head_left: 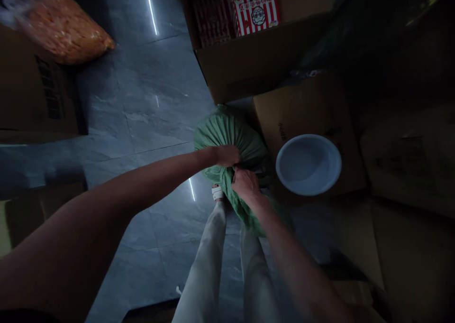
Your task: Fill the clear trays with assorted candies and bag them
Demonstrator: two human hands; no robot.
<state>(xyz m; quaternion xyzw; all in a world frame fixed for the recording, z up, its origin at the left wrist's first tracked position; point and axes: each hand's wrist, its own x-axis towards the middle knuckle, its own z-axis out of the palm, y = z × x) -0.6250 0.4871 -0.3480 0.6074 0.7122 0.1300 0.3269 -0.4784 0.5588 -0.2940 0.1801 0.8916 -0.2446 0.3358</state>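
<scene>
A green sack [223,131] stands on the dark tiled floor just ahead of my feet. My left hand [227,155] is closed on the gathered neck of the sack from the left. Just below it, my right hand [244,184] is also closed round the bunched green cloth, whose loose end hangs down toward my legs. Right of the sack, a white round bowl [308,164] rests on a flat cardboard box [305,107].
An open carton [256,62] with red-and-white striped packets [256,10] stands behind the sack. A clear bag of orange snacks [60,24] lies on a cardboard box [35,95] at the left. More cartons [408,161] fill the dim right side. My white trousers [209,266] show below.
</scene>
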